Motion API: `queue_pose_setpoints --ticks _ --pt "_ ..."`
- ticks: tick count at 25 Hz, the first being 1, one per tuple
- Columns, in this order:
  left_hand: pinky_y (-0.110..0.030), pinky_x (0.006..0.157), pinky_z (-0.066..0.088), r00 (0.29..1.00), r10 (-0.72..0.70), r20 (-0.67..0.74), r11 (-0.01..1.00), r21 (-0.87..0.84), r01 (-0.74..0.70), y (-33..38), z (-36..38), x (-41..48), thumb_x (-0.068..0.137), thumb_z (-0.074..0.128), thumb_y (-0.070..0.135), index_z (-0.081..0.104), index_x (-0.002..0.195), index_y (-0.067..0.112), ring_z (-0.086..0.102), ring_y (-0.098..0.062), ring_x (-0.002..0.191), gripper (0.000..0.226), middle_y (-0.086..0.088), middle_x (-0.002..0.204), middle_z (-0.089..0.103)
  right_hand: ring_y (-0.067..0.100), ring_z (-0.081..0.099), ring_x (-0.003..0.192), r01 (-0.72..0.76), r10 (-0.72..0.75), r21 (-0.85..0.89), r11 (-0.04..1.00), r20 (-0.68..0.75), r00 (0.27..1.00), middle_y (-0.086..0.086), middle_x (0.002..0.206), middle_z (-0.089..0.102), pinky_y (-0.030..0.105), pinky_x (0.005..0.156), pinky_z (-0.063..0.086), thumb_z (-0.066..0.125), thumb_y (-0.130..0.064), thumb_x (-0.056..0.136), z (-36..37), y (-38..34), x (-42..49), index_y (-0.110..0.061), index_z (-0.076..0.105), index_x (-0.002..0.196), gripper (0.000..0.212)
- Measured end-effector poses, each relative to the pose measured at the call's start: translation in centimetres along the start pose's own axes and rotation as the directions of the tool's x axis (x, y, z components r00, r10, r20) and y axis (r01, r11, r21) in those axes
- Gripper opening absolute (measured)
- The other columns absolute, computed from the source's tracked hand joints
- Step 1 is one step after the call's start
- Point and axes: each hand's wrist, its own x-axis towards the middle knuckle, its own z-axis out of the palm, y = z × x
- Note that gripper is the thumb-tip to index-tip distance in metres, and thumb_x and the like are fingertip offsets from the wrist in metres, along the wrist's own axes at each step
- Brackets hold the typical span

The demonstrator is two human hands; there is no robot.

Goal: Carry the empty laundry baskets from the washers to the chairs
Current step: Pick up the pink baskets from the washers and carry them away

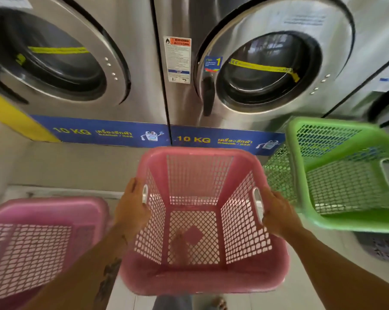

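Note:
An empty pink laundry basket (200, 280) with latticed walls is straight below me, in front of two steel washers (126, 25). My left hand (130, 204) grips its left handle slot and my right hand (278, 214) grips its right handle slot. A second pink basket (43, 211) stands at the lower left, empty as far as I can see. A green basket (345, 222) sits at the right, tilted, stacked on a darker basket (381, 249) beneath it.
The washers' round glass doors are shut, each with a yellow strip across it. A blue 10 KG band (113, 133) runs along their base above a pale concrete step. Light floor tiles lie under the baskets, and a foot (218, 303) shows at the bottom edge.

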Motion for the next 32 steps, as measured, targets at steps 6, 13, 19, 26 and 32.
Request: queue_pose_setpoints --ticks 6,13,19,26,32 --pt "-0.008 0.047 0.044 0.989 -0.108 0.097 0.992 -0.056 0.113 0.2 -0.3 -9.7 0.074 0.053 -0.017 0.024 0.151 0.025 0.050 -0.008 0.065 0.091 -0.002 0.099 0.052 0.038 0.061 0.101 0.041 -0.043 0.047 0.998 0.031 0.999 0.011 0.115 0.057 0.040 0.066 0.047 0.051 0.003 0.058 4.5 2.0 -5.9 -0.045 0.013 0.148 0.109" --pt "-0.023 0.043 0.054 0.961 -0.229 0.154 0.958 -0.141 0.251 -3.2 3.7 -11.5 0.073 0.050 -0.018 0.011 0.150 0.044 0.064 -0.019 0.064 0.106 -0.005 0.096 0.059 0.036 0.062 0.083 -0.197 0.185 0.199 0.960 0.078 0.980 0.013 0.101 0.060 0.046 0.062 0.058 0.051 -0.013 0.060 11.4 2.8 -5.1 -0.018 0.040 0.128 0.069" --pt "-0.031 0.045 0.057 0.908 -0.365 0.207 0.897 -0.182 0.402 -6.4 7.1 -11.8 0.076 0.045 -0.017 0.031 0.145 0.038 0.067 -0.021 0.064 0.090 -0.006 0.097 0.064 0.031 0.050 0.090 -0.360 0.324 0.382 0.851 0.158 0.933 0.018 0.121 0.049 0.022 0.048 0.036 0.055 -0.009 0.079 16.6 1.8 -5.1 -0.012 0.038 0.135 0.058" --pt "-0.013 0.034 0.037 0.835 -0.359 0.416 0.908 -0.052 0.416 -8.6 7.3 -12.6 0.082 0.048 -0.011 0.026 0.150 0.021 0.058 -0.012 0.063 0.078 -0.008 0.105 0.060 0.011 0.057 0.083 -0.258 0.129 0.416 0.872 0.314 0.941 -0.004 0.105 0.057 0.027 0.059 0.047 0.064 0.007 0.071 19.3 1.5 -7.5 -0.024 0.035 0.138 0.079" --pt "-0.016 0.042 0.045 0.803 -0.351 0.482 0.931 0.089 0.354 -5.8 4.0 -12.5 0.081 0.050 -0.005 0.045 0.139 0.010 0.059 -0.013 0.069 0.060 -0.012 0.120 0.060 0.024 0.060 0.108 -0.274 0.148 0.380 0.883 0.328 0.933 0.005 0.125 0.059 0.027 0.074 0.047 0.061 -0.009 0.087 15.4 0.4 -11.5 -0.018 0.041 0.141 0.059"
